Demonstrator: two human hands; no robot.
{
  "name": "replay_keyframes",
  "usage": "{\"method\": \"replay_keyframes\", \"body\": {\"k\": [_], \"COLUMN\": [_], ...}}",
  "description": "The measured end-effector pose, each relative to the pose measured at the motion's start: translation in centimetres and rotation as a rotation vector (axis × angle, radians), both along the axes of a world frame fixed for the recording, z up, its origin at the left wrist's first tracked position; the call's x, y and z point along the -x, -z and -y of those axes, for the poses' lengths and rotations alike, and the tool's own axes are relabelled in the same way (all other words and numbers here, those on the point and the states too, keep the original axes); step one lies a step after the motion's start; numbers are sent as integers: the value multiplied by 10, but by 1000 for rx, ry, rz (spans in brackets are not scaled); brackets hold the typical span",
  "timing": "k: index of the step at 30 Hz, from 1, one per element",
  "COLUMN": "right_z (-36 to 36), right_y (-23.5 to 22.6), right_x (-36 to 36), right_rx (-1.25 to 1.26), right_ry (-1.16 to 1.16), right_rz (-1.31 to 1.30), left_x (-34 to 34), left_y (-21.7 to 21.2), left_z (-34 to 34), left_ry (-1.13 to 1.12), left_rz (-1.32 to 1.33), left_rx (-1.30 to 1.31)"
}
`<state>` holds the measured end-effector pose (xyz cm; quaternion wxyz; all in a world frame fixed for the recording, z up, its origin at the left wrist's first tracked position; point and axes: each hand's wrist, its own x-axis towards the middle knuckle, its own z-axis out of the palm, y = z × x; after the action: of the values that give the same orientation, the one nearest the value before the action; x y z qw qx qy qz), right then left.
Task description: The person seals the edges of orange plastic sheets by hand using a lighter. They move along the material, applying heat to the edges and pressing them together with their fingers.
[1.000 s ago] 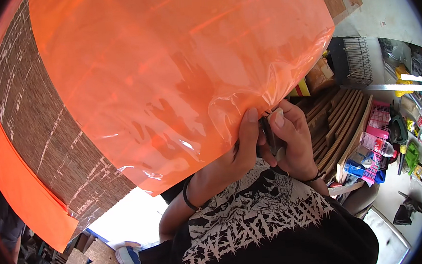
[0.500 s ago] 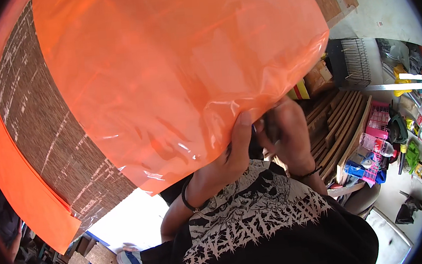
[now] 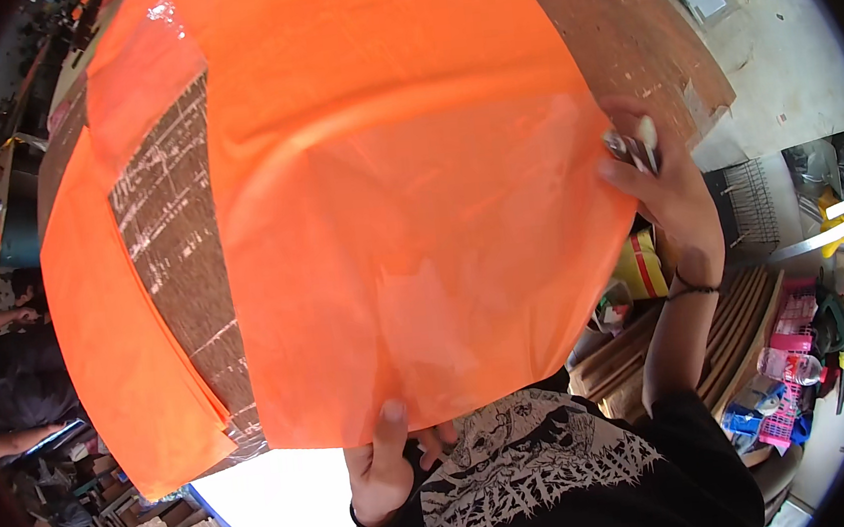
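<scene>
Orange sheet [image 3: 388, 216] filling centre frame, left hand [image 3: 385, 467] pinching its lower edge, right hand [image 3: 661, 187] fingers gripping its right edge with a small tool [image 3: 632, 145], brown board [image 3: 180, 254] beneath.

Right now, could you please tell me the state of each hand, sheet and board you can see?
Large orange sheet: spread flat over the board, held at two edges.
Second orange sheet: lying along the board's left side, untouched.
Brown board: mostly covered, scratched strip showing between sheets.
Left hand: pinching the large sheet's near edge.
Right hand: at the sheet's right edge, gripping a small tool.
</scene>
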<state>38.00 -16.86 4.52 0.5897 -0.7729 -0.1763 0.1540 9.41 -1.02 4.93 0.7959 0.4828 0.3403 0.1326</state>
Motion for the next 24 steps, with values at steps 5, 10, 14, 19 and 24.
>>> {"method": "replay_keyframes", "body": {"k": [5,10,14,19,24], "right_z": [-25,1,-13,-20,-25], "right_y": [-10,30,61,52,46], "right_x": [-13,61,138,162,153], "right_rx": [24,-435,-540,-417,-345], "right_ry": [-31,602,624,300,116], "right_rz": [327,424,69,-251,-292], "left_x": [-33,-82,-71,-47,-26], "left_y": [15,-9,4,-1,5], "left_z": [2,-23,-28,-38,-35], "left_ry": [-359,-421,-146,-97,-258], "left_rz": [183,488,363,67,11], "left_rx": [-107,39,-17,-461,-471]}}
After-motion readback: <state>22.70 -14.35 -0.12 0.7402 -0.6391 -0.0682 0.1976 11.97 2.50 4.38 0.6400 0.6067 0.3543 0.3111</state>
